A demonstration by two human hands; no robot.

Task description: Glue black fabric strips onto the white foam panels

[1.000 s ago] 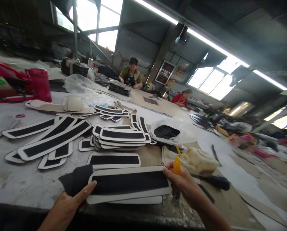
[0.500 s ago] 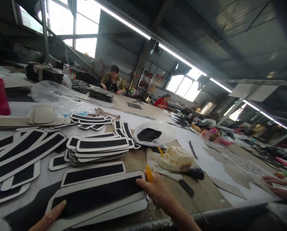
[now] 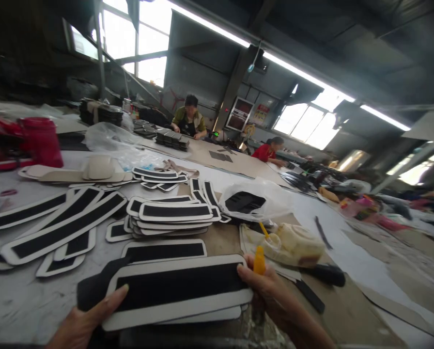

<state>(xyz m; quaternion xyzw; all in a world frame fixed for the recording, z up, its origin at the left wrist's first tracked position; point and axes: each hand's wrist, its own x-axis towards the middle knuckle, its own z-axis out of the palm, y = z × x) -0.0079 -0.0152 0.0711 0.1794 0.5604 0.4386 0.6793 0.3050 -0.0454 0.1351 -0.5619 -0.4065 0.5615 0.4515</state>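
Observation:
A long pale panel with rounded corners and a black strip in its middle (image 3: 180,286) is held in front of me, tilted. My left hand (image 3: 84,317) pinches its left end, thumb on the black face and fingers hidden beneath. At the right end, my right hand (image 3: 266,286) grips the panel between thumb and fingers. A yellow tool (image 3: 259,261) sticks up from that same hand; its lower part is hidden. Under the held panel show the edges of further pale pieces (image 3: 206,316). Just behind lies another black-and-pale panel (image 3: 166,250), beside dark material (image 3: 97,283).
Stacked panels (image 3: 175,213) and crossed longer ones (image 3: 68,228) cover the left. To the right stand a stained cream container (image 3: 299,242) with a yellow stick, a dark cylinder (image 3: 328,275) and a plastic bag (image 3: 275,198) of black pieces. Two people work farther back.
The view has swung left, so the scene sits farther right. More of my left hand shows at the panel's left end, and the panel is held more level. Both hands keep hold.

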